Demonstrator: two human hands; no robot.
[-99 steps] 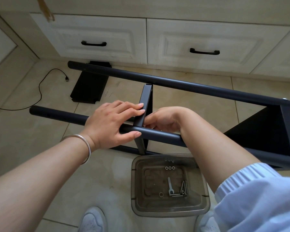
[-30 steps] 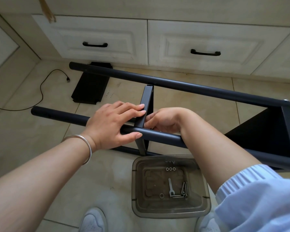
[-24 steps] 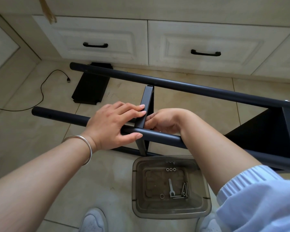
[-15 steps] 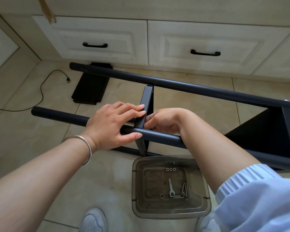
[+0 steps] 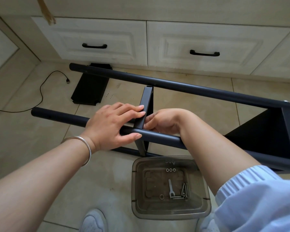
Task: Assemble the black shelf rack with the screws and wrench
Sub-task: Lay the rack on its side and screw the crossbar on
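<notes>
The black shelf rack (image 5: 182,86) lies on its side on the tiled floor, its round poles running left to right. My left hand (image 5: 112,126) grips the near pole (image 5: 57,115), fingers resting against a black shelf panel (image 5: 145,106) standing on edge between the poles. My right hand (image 5: 164,121) curls behind that pole at the panel's right side; what its fingertips hold is hidden. A small silver wrench (image 5: 170,188), several screws (image 5: 183,191) and washers (image 5: 170,169) lie in a clear plastic tub (image 5: 136,195) below the rack.
A second black shelf panel (image 5: 90,87) lies flat on the floor at the back left, by cream drawers (image 5: 97,39). A black cable (image 5: 42,91) trails across the tiles at left. My white shoes (image 5: 93,221) stand beside the tub.
Both hands stay at the same joint on the near pole; only slight shifts of the right fingers and the camera.
</notes>
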